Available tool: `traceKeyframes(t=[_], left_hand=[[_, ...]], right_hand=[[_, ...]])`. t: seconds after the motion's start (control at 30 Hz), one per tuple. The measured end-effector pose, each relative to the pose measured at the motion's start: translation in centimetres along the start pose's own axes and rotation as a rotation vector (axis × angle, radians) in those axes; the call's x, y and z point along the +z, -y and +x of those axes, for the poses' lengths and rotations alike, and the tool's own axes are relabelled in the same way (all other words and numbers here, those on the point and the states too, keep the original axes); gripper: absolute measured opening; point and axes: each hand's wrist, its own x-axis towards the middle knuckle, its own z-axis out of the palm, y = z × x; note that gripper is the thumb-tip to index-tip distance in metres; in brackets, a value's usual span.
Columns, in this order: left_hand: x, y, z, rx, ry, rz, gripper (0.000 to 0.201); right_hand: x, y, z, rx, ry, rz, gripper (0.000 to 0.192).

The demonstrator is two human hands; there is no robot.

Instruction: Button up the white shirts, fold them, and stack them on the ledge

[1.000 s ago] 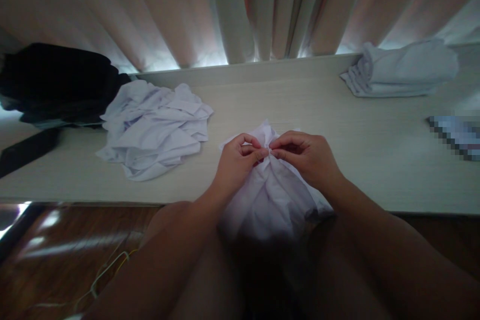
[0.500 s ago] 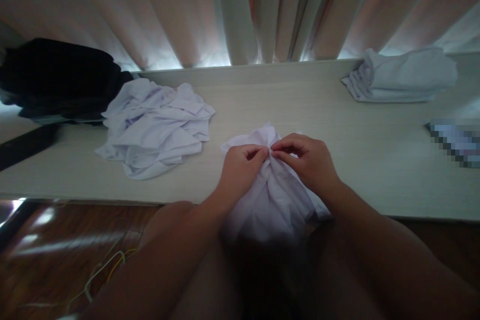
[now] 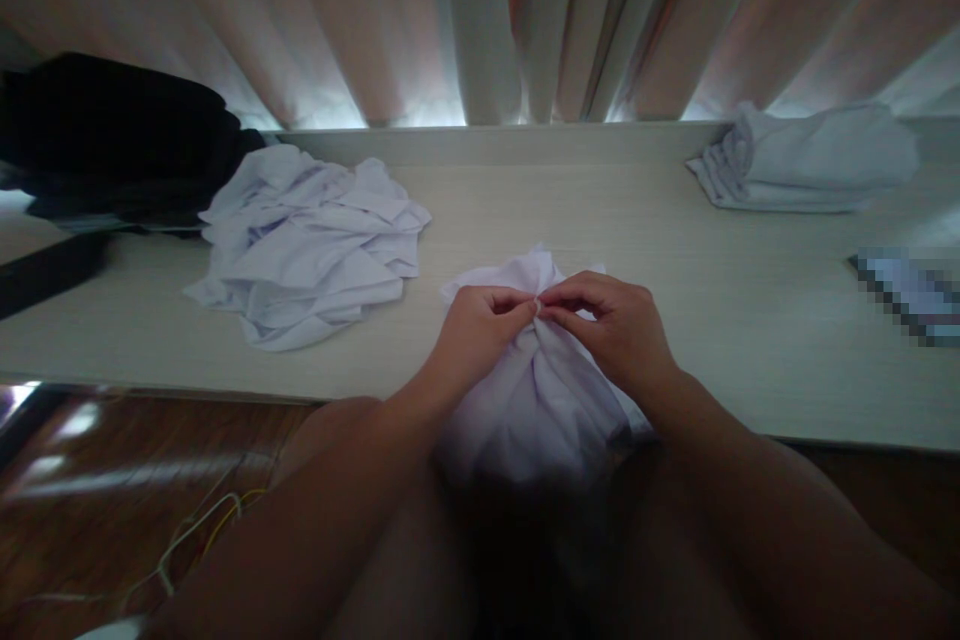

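Two bare forearms rise from the bottom of the frame and meet over a bunched white garment (image 3: pixel 536 400) that drapes off the near edge of a pale wooden table (image 3: pixel 720 320) toward the person's lap. The left hand (image 3: pixel 474 340) and the right hand (image 3: pixel 616 332) are both closed in a pinch on the same gathered fold at the garment's top, fingertips touching each other. Compared with a second ago the hands sit closer together and the left fingers are curled tighter; the whole scene has also slid slightly as the head camera shifted.

The garment's lower part disappears into deep shadow between the arms, and where it ends cannot be made out. The table's front edge runs just behind the wrists, with dark wooden floor (image 3: pixel 112 480) below it at left, where thin yellowish cords (image 3: pixel 202 530) lie.

Bare tabletop stretches right of the hands, up to a blurred-out, pixelated item (image 3: pixel 911 295) cut by the right border. To the left, near but apart from the hands, lies a crumpled white pile of clothes (image 3: pixel 307 245). Beyond it a dark heap (image 3: pixel 112 155) sits at the far left, too dim to identify. At far right a folded white stack (image 3: pixel 814 160) rests against the table's back edge, under backlit curtains (image 3: pixel 480 20).
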Motion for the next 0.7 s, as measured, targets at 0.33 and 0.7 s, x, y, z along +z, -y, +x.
traceKeyframes(t=[0.33, 0.7], left_hand=[[-0.2, -0.1, 0.1, 0.075, 0.133, 0.091, 0.018], [0.5, -0.2, -0.3, 0.112, 0.113, 0.100, 0.017]], right_hand=[[-0.6, -1.3, 0.2, 0.267, 0.123, 0.215, 0.011], [-1.1, -1.7, 0.3, 0.336, 0.186, 0.400, 0.018]])
